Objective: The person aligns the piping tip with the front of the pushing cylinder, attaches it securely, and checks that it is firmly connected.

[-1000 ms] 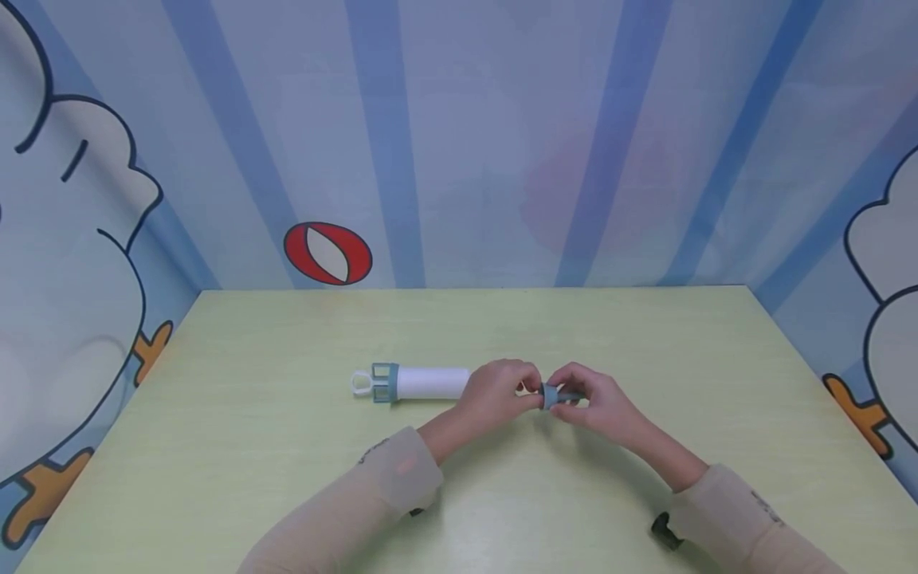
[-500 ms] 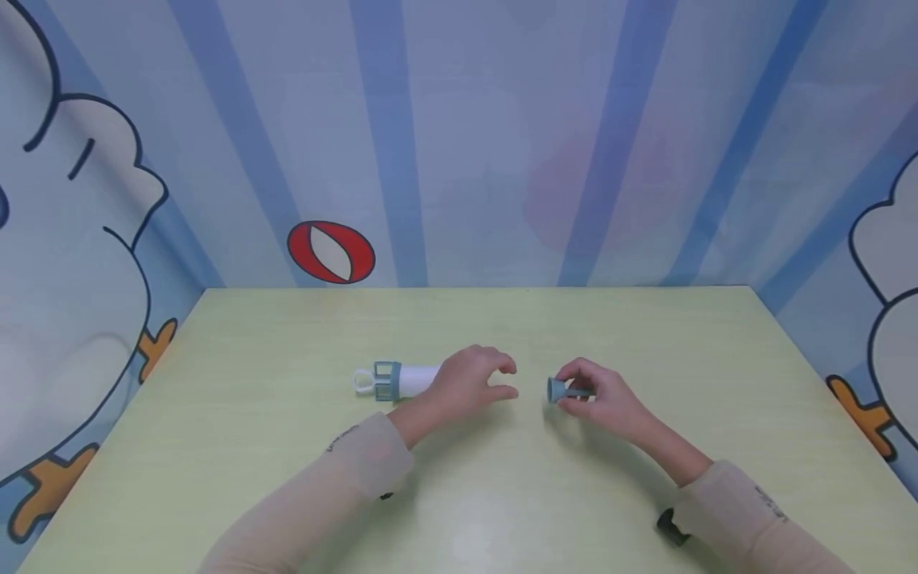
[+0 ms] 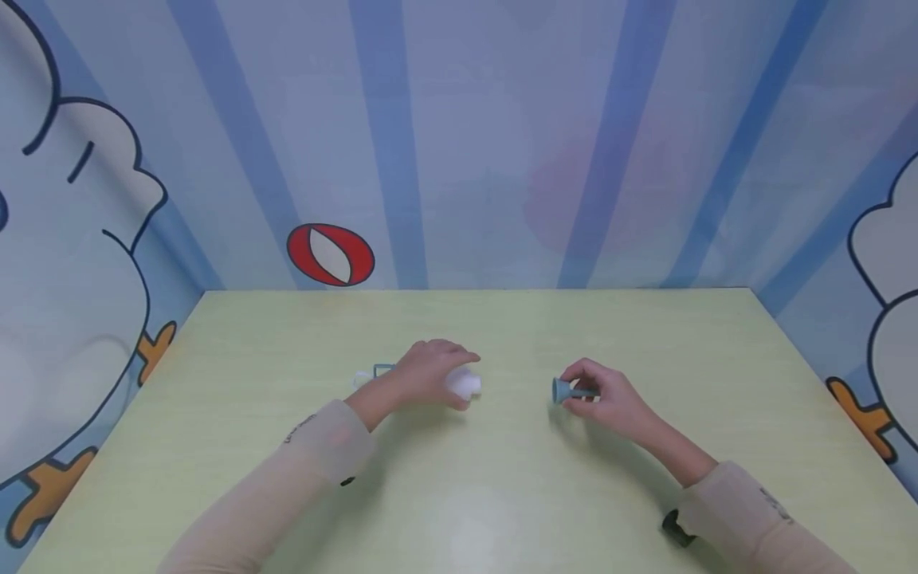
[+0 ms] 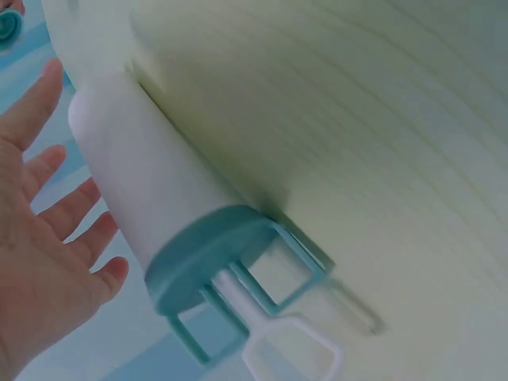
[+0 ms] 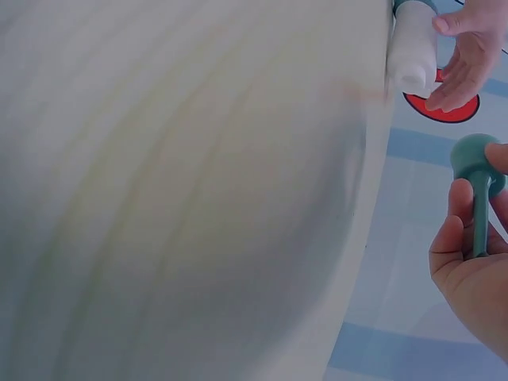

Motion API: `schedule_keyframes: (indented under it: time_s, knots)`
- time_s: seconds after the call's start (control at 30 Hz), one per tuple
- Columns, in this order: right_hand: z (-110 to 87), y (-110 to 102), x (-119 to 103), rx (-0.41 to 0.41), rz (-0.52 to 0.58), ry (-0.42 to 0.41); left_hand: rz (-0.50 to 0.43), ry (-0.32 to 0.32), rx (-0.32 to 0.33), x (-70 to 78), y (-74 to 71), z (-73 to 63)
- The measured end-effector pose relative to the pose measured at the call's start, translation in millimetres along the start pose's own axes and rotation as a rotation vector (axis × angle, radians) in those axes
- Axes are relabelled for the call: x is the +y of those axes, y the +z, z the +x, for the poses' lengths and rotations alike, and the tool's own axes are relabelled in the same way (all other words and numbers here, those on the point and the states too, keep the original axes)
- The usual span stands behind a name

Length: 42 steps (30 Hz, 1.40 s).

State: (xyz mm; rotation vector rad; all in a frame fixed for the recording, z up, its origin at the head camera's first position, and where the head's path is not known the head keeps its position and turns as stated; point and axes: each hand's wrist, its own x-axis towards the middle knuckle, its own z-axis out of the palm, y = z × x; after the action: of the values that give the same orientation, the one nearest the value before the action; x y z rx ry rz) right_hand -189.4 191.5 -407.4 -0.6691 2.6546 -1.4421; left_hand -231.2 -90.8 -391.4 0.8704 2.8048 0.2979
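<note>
A white toy syringe (image 4: pixel 151 175) lies on its side on the table. Its far end bears a teal frame collar (image 4: pixel 208 248) and a white ring handle (image 4: pixel 292 337), and its white tip (image 3: pixel 475 385) points right. Over the barrel, my left hand (image 3: pixel 423 373) arches with fingers and thumb spread, hiding most of it in the head view. Those fingers look relaxed beside the barrel; I cannot tell whether they touch it. To the right, my right hand (image 3: pixel 610 399) pinches a teal funnel-shaped piece (image 5: pixel 473 159) by its thin stem (image 5: pixel 481 214), wide end facing left.
The pale yellow-green table (image 3: pixel 473 494) extends around both hands. A striped blue backdrop (image 3: pixel 473 143) with cartoon figures rises behind it and at both sides. Beneath the right sleeve hangs a small black device (image 3: pixel 676 528).
My left hand has left the teal piece and moved left over the syringe barrel, uncovering its tip. The teal piece stays in my right hand, which has barely moved.
</note>
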Motion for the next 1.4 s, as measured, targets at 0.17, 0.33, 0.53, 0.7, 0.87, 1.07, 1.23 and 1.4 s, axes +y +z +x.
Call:
schedule_keyframes:
  time_s: [0.17, 0.33, 0.53, 0.7, 0.87, 1.07, 1.23, 1.4]
  knots:
    - [-0.2, 0, 2, -0.007, -0.008, 0.009, -0.014, -0.039, -0.094, -7.8, -0.5, -4.0]
    - [-1.1, -1, 3, -0.014, -0.013, 0.007, -0.049, -0.08, -0.154, -11.3, -2.2, -6.9]
    - [-1.3, -2, 4, -0.017, -0.015, -0.002, -0.064, -0.087, -0.142, -16.4, 0.8, -7.5]
    - [-1.2, -3, 5, -0.022, -0.007, -0.007, -0.063, -0.073, -0.12, -18.8, 3.5, -7.1]
    - [-0.5, -3, 5, -0.03, -0.009, -0.005, -0.074, -0.049, -0.1, -17.4, 0.7, -6.9]
    - [3.3, -3, 2, -0.032, -0.021, 0.003, -0.071, 0.016, -0.077, -9.9, -7.1, -5.6]
    - [6.3, -1, 1, -0.047, -0.016, -0.001, -0.047, 0.063, -0.084, -4.0, -8.3, -4.0]
    - [9.4, 2, 0, -0.071, -0.017, -0.007, -0.031, 0.096, -0.09, 4.3, -9.9, -2.5]
